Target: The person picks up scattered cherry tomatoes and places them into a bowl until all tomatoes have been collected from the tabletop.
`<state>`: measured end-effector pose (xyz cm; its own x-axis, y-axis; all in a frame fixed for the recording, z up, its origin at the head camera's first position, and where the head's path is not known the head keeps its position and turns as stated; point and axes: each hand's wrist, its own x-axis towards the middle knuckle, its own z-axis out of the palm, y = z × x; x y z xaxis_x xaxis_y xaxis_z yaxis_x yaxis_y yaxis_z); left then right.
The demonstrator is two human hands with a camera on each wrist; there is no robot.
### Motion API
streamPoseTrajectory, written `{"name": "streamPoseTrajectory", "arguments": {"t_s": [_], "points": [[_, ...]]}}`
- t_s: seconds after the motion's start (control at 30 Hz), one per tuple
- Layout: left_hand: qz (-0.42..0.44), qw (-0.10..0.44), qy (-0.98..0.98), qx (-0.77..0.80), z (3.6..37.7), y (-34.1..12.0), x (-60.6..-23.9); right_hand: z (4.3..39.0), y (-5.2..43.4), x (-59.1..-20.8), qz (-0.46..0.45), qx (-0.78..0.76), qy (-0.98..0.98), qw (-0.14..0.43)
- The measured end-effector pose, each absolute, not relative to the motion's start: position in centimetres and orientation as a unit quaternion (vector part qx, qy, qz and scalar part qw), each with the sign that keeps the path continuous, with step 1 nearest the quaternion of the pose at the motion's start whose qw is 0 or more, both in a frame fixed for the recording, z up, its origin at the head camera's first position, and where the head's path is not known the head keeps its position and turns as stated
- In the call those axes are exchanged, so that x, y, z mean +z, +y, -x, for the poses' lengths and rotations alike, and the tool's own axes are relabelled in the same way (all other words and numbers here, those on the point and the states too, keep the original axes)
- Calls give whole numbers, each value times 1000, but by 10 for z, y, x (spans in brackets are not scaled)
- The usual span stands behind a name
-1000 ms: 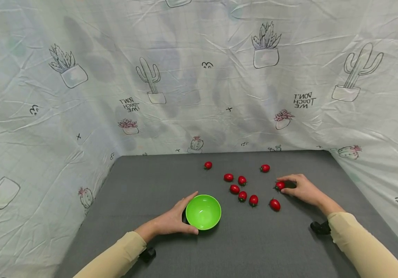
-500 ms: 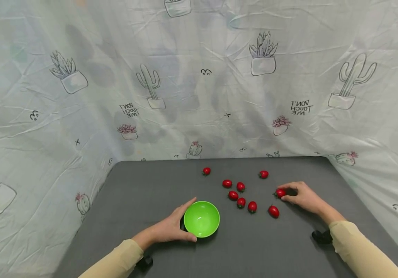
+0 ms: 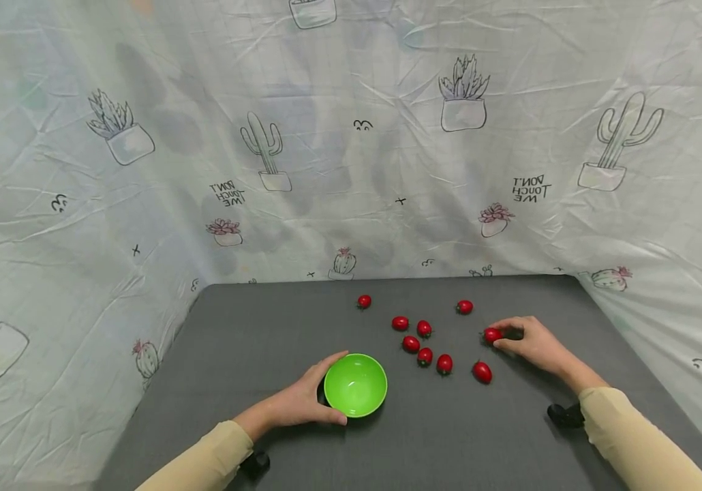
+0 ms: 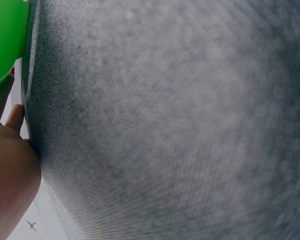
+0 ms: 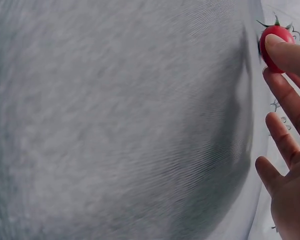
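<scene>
My left hand point(image 3: 303, 401) holds the left side of a bright green bowl point(image 3: 356, 385), with its thumb at the near side and its fingers at the far side. Nothing lies inside the bowl. In the left wrist view, part of the bowl point(image 4: 5, 42) shows at the upper left above the hand point(image 4: 12, 175). My right hand point(image 3: 531, 341) pinches a red cherry tomato point(image 3: 491, 335) between thumb and fingertips. The right wrist view shows this tomato point(image 5: 276, 52) with its green stem end, while the other fingers of the right hand point(image 5: 295, 165) stay spread.
Several loose cherry tomatoes lie between the hands, one point(image 3: 482, 372) nearest the right hand, another point(image 3: 364, 301) near the back edge. The grey tabletop point(image 3: 265, 327) meets a white curtain point(image 3: 320, 204) printed with cacti.
The view has tilted up a little. The right hand, pinching the tomato, has moved slightly up and to the left in the head view. The left hand stays at the bowl.
</scene>
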<state>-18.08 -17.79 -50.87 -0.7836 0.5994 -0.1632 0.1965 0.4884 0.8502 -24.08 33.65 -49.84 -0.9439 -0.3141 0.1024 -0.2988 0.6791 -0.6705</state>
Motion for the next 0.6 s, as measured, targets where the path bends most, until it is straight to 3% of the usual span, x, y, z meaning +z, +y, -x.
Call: {"name": "streamPoseTrajectory", "arguments": {"t_s": [0.37,0.6], "points": [[-228,231,834,446,181,-177,-504,244,320,-481,133,-367,920,13],[-231,237,830,449,182,-177,-505,239,294,-464,157,-383,910,16]]}}
